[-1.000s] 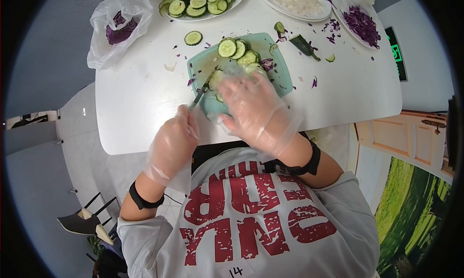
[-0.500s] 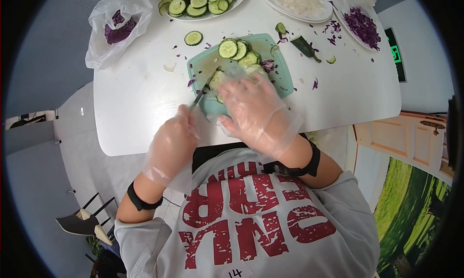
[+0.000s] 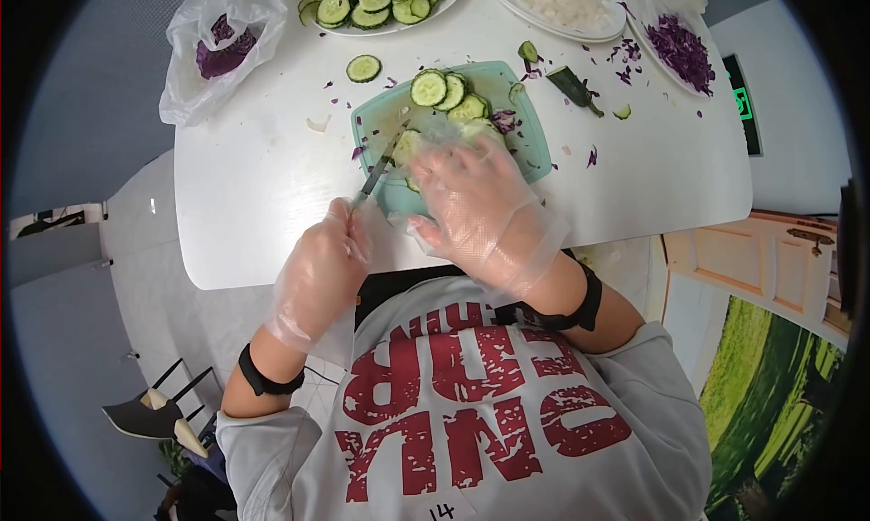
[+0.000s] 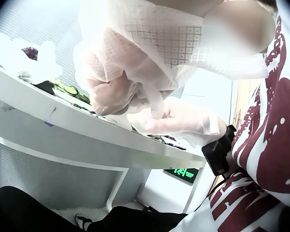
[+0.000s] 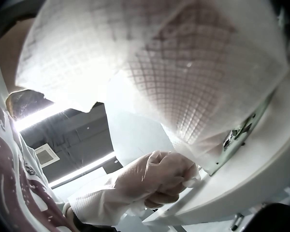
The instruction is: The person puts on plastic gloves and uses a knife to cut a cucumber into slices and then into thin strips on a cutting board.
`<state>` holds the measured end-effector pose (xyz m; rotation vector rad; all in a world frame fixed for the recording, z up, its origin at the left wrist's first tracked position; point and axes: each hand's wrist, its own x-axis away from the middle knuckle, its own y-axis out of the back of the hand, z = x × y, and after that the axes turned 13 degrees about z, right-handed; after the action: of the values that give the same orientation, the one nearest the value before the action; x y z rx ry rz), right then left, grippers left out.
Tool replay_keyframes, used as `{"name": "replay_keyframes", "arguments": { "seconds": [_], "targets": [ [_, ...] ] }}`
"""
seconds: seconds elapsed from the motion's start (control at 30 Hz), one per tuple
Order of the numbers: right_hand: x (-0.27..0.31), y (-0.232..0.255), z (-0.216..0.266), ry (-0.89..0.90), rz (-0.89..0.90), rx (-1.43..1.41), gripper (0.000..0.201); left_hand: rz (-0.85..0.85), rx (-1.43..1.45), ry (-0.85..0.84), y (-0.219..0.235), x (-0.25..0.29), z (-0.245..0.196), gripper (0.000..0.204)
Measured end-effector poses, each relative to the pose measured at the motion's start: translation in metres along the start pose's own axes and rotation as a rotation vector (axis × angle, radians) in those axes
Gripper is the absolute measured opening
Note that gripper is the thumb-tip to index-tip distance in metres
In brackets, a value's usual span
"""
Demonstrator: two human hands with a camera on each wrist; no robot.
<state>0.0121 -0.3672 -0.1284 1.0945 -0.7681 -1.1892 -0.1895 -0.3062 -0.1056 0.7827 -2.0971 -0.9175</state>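
A plastic-gloved left hand (image 3: 323, 260) grips the handle of a knife (image 3: 379, 169), whose blade slants over the left part of a green cutting board (image 3: 538, 149). The gloved right hand (image 3: 480, 204) bends its fingers over a cucumber piece (image 3: 407, 148) beside the blade, thumb apart on the near side; the fingertips and most of that piece are hidden. Cut cucumber slices (image 3: 428, 89) lie on the board's far part. In the left wrist view the left hand (image 4: 121, 77) is curled; in the right wrist view the right hand's glove (image 5: 183, 67) covers its fingers.
Behind the board stands a plate of cucumber slices (image 3: 371, 18); a bag with purple cabbage (image 3: 225, 57) is at far left. White shreds (image 3: 562, 3) and purple cabbage shreds (image 3: 680, 52) lie on plates at far right. A cucumber end (image 3: 573, 89) and scraps lie right of the board.
The knife blade has tilted slightly between the frames. Both hands stay almost in place, the right one over the cucumber piece.
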Motion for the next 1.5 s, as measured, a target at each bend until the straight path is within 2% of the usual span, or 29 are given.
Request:
{"name": "replay_keyframes", "arguments": {
  "seconds": [0.23, 0.3, 0.53, 0.63, 0.7, 0.73, 0.8, 0.9, 1.5],
  "targets": [
    [0.001, 0.0, 0.0, 0.007, -0.006, 0.002, 0.047, -0.048, -0.071, -0.078, -0.003, -0.003, 0.004, 0.016],
    [0.0, 0.001, 0.001, -0.002, 0.013, 0.007, 0.047, -0.033, -0.094, -0.038, -0.001, -0.005, 0.0, 0.01],
    [-0.002, 0.006, 0.002, -0.041, 0.086, -0.028, 0.047, -0.011, -0.111, -0.003, 0.001, 0.001, 0.003, 0.009],
    [-0.001, 0.006, 0.003, -0.033, 0.067, 0.017, 0.048, -0.051, -0.133, 0.002, -0.002, -0.002, 0.003, 0.008],
    [-0.001, 0.005, 0.003, -0.022, 0.061, 0.016, 0.048, -0.126, -0.194, -0.104, -0.003, -0.007, 0.004, 0.012],
    [-0.001, 0.005, 0.002, -0.015, 0.054, 0.013, 0.049, -0.128, -0.193, -0.104, -0.003, -0.007, 0.004, 0.012],
    [0.0, 0.004, 0.001, -0.018, 0.048, 0.007, 0.049, -0.057, -0.106, -0.02, -0.001, -0.004, 0.004, 0.011],
    [-0.001, 0.001, 0.001, -0.018, 0.029, -0.009, 0.05, -0.049, -0.051, -0.001, 0.0, 0.002, 0.003, 0.013],
    [-0.001, 0.005, 0.004, -0.033, 0.062, 0.021, 0.049, -0.025, -0.006, -0.017, -0.002, 0.001, 0.003, 0.017]
  ]
}}
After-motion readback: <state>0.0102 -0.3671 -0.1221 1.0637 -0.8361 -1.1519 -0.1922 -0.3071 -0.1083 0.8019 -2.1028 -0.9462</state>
